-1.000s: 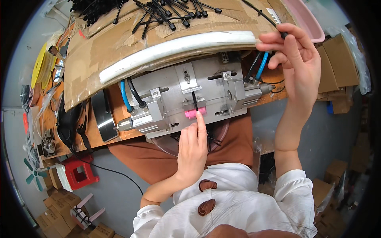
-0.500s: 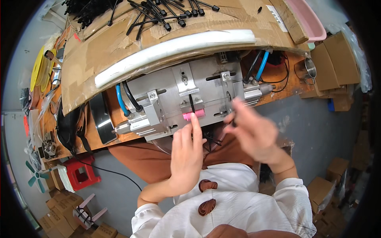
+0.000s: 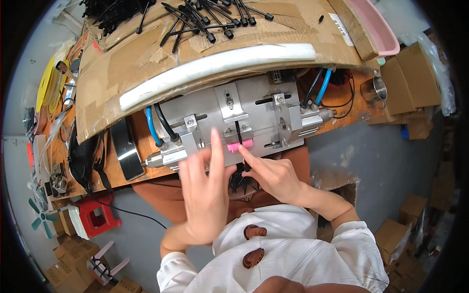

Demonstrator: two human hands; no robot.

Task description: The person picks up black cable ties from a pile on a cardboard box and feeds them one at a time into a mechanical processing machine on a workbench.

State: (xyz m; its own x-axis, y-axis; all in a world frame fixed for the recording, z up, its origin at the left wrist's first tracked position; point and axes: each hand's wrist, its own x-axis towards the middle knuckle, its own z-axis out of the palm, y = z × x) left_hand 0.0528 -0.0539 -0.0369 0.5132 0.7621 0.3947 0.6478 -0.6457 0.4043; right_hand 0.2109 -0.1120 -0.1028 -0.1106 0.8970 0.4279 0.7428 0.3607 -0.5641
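Observation:
A metal fixture point(image 3: 220, 105) lies across the bench before me. At its middle front sits a bright pink cylindrical piece point(image 3: 234, 147), with a thin black rod point(image 3: 238, 129) running back from it to a metal block. My right hand point(image 3: 279, 179) has its index fingertip at the pink piece. Its other fingers are curled round a small black piece point(image 3: 246, 167), mostly hidden. To the left, my left hand point(image 3: 202, 195) is raised, blurred, fingers apart, with nothing seen in it. Below the hands, several black parts point(image 3: 243, 183) lie in a clear container at my lap.
Cardboard point(image 3: 156, 63) with a white foam strip point(image 3: 220, 68) overhangs the fixture's back. Several black rods with caps point(image 3: 210, 22) lie on it. Blue hoses point(image 3: 324, 85) reach both side cylinders. A dark phone point(image 3: 126, 149) lies left; a metal cup point(image 3: 375, 89) stands right.
My left hand has left the pink piece and moved left, its fingers spreading. My right hand has come in from the right, bringing its index fingertip to the pink piece.

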